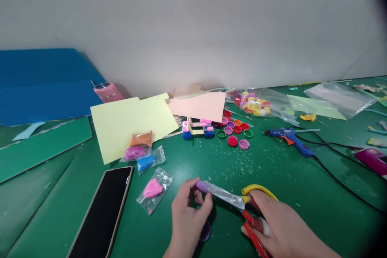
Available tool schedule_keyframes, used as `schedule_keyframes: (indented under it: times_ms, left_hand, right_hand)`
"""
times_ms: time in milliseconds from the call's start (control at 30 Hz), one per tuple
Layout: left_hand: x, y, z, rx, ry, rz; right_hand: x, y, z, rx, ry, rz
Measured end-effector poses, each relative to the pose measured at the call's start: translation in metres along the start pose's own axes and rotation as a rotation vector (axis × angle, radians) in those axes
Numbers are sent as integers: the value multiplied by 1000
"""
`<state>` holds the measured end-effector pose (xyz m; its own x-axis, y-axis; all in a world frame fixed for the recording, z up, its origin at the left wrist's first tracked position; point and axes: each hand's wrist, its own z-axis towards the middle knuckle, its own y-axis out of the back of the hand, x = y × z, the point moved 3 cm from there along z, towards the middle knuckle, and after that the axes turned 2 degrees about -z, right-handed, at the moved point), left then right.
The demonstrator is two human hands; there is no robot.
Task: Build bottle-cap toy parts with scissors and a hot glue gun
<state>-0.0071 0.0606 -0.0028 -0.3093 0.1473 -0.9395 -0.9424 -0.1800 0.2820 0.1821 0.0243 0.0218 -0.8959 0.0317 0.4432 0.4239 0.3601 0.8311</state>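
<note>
My left hand (190, 213) pinches a small purple piece (202, 186) between thumb and fingers; its exact kind is not clear. My right hand (272, 221) grips scissors (229, 198) with one yellow and one red handle. The blades point left, and their tips meet the purple piece at my left fingertips. Partly hidden beside my left hand, a dark purple bottle cap (205, 231) lies on the green table (181, 165). Beyond my hands stands a small model (198, 127) of pale sticks with pink pieces and blue parts at its base.
Loose coloured caps (232, 141) and a bag of caps (252, 102) lie behind. A blue glue gun (290, 139) with a black cord is on the right. At left are a phone (102, 213), a bagged pink clay lump (153, 188) and yellow paper (130, 125).
</note>
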Motion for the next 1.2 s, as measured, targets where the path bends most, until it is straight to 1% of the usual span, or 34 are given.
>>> schedule_keyframes:
  times_ms: [267,367,467,533,600,667,733,900,1000,1200]
  left_hand:
    - [4,1,-5,11,-137,112]
    - [3,3,-5,-21,-193,171]
    - [0,4,-5,-58,-234,203]
    - [-1,4,-6,-72,-222,185]
    - [-1,4,-4,-72,-154,163]
    - [0,4,-2,-65,-77,139]
    - [0,4,-1,-66,-60,113]
    - [1,3,-1,-55,-84,82]
    - [2,3,-2,-36,-125,54]
    - [4,0,-4,32,-198,-6]
  right_hand:
    - [-9,-10,-1,19,66,-16]
    - [-8,-13,0,44,52,6]
    - [-6,-11,0,78,24,78]
    - [-5,-7,0,78,21,134]
    - [-3,-1,0,68,40,152]
    - [-1,3,0,63,43,125]
    - [0,5,-1,55,19,74]
    - [1,4,-3,30,23,22]
    - [-1,2,-3,30,27,10]
    - [2,0,0,71,56,44]
